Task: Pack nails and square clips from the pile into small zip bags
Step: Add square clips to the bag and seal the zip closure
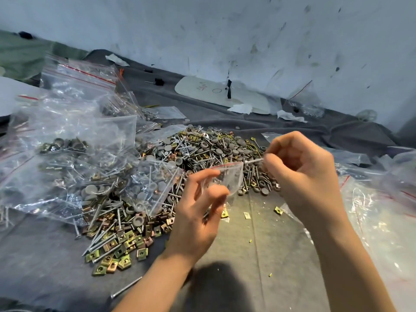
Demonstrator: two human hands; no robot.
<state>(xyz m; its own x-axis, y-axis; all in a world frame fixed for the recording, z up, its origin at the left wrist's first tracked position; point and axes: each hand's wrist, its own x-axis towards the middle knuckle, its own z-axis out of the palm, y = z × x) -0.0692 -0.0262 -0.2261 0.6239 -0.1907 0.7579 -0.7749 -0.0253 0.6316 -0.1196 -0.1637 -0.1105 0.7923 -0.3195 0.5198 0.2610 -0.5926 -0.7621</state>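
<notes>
Zip bag (231, 179), small, clear, red-striped: held in the air over the near edge of the pile (202, 152), mouth open toward the right; gripped by the curled fingers (217, 191) of the left hand (198, 215).
Nail (253, 161): pinched in the right hand (301, 170), fingers clamped on it, tip at the bag's mouth.
Square clips (119, 248): spread at the pile's near left, on grey cloth (45, 255).
Filled bags (74, 140): heaped at left.

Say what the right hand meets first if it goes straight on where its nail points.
Probably the small zip bag in the left hand, just beyond the nail that the right hand pinches; depth unclear.
</notes>
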